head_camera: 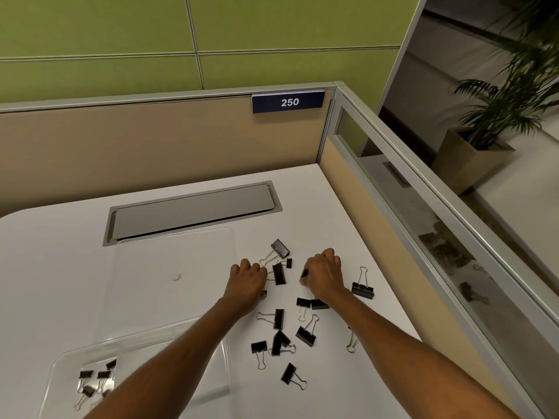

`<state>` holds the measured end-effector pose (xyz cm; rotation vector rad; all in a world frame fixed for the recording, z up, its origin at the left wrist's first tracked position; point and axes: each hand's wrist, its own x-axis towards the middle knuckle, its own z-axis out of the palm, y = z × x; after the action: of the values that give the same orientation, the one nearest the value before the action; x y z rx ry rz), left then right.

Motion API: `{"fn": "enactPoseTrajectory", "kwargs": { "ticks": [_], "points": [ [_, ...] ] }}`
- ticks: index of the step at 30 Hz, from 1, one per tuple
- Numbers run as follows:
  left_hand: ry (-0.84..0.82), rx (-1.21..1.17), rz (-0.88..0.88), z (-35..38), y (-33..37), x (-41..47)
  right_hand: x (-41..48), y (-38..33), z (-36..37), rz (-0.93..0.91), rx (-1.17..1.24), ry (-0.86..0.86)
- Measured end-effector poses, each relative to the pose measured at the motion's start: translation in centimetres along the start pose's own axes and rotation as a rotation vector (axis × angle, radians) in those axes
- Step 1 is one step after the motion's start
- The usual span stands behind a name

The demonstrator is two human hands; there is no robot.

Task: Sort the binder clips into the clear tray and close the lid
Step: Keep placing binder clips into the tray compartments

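Note:
Several black binder clips (305, 335) lie scattered on the white desk (60, 267), right of centre. My left hand (246, 281) curls its fingers round the wire handle of one binder clip (279, 273). My right hand (323, 275) pinches a small black clip (304, 273) at its fingertips. The clear tray (57, 370) sits at the lower left under my left forearm and holds several clips (96, 381). Its clear lid (172, 267) lies flat on the desk beyond the tray, left of my left hand.
A grey cable hatch (190, 210) is set into the desk behind the lid. Beige partition walls (151, 146) close the back and right sides, with a sign reading 250 (289, 101). A potted plant (499, 116) stands outside to the right.

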<state>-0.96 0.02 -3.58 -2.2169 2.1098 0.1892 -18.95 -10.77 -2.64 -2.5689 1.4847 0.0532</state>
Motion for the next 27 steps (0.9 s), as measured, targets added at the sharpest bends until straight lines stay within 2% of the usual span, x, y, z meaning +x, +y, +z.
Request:
{"fn": "enactPoseTrajectory", "kwargs": {
  "ticks": [10, 16, 23, 27],
  "points": [
    [-0.012, -0.026, -0.015, -0.5, 0.7, -0.1, -0.2, 0.0, -0.1, 0.049, 0.094, -0.049],
    [0.026, -0.018, -0.001, -0.1, 0.5, -0.2, -0.8, -0.5, -0.3, 0.112, 0.275, -0.008],
    [0.11, -0.171, 0.101, -1.1, -0.3, -0.2, -1.1, -2.1, -0.3, 0.223, 0.426, 0.025],
    [0.057, -0.118, 0.211, -1.7, -1.4, 0.2, -1.4, -2.5, -0.4, 0.229, 0.464, 0.027]
  ]
}}
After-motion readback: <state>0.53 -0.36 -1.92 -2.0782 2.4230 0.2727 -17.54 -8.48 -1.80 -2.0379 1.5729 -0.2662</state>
